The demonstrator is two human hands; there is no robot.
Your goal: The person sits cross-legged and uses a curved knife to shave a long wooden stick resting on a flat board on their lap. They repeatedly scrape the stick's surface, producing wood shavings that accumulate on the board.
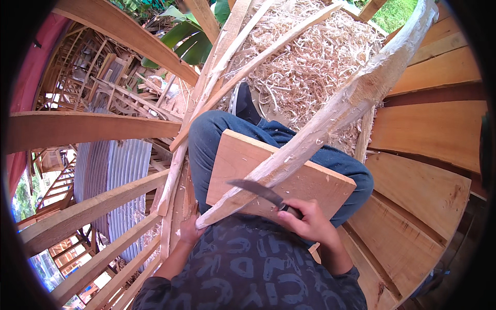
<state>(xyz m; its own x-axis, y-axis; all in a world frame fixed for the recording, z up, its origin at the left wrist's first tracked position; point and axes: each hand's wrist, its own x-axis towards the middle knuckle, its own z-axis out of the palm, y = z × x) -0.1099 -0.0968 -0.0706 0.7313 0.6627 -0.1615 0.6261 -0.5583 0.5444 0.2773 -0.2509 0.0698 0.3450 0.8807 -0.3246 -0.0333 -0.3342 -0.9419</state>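
A long, pale, debarked wooden pole (310, 139) slants across my lap, from its near end at the lower left up to the far right. It rests on a flat wooden board (320, 186) lying over my thighs. Around the pole's near end my left hand (191, 229) is closed, though part of its fingers is hidden. My right hand (307, 217) grips the dark handle of a curved knife (258, 190). The blade lies across the pole, pointing left, and seems to touch its surface.
A heap of curly wood shavings (310, 62) covers the ground beyond my legs. Slatted planks (429, 129) curve along the right. Upright beams (93, 125) and thin poles (206, 88) stand on the left. Corrugated metal sheets (124, 181) and scrap timber (124, 98) lie behind those beams.
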